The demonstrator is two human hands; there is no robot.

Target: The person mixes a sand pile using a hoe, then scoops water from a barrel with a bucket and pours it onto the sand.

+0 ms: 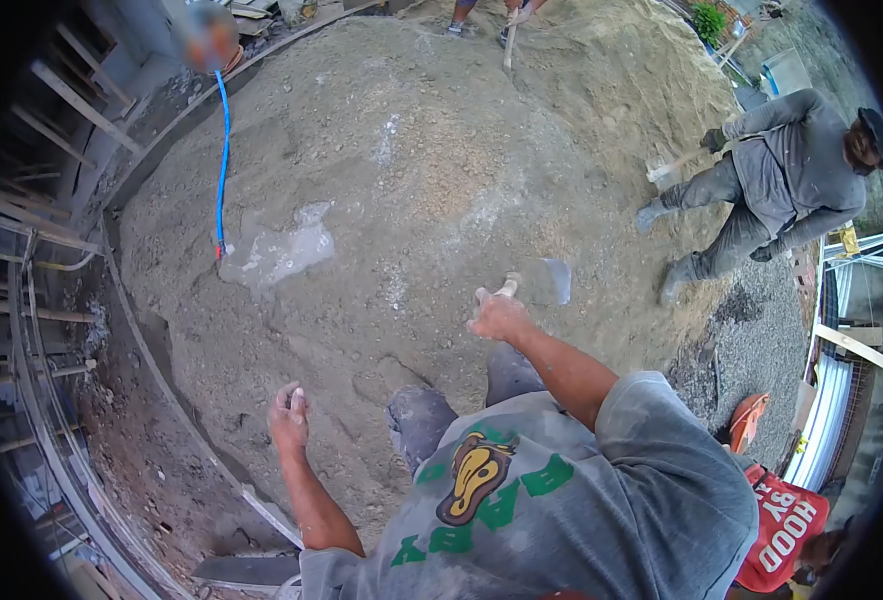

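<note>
My right hand point(500, 315) is closed around the pale handle point(510, 285) of a shovel. The shovel's flat metal blade point(554, 281) shows just beyond the hand, above the sandy heap. The handle is foreshortened, and my fist covers part of it. To the left, my left hand point(290, 415) hangs over the heap with its fingers partly bent and nothing in them. Whitish dust coats both hands. Beneath them spreads the broad mound of sand and gravel point(442, 180), with pale powder streaks on it.
A blue hose point(224, 160) runs down to a wet patch point(297, 245). On the right a co-worker point(787, 170) holds another shovel point(668, 174); another person's legs and tool handle point(509, 45) show at the top. A person in red point(782, 525) is lower right. Timber point(77, 100) lines the left.
</note>
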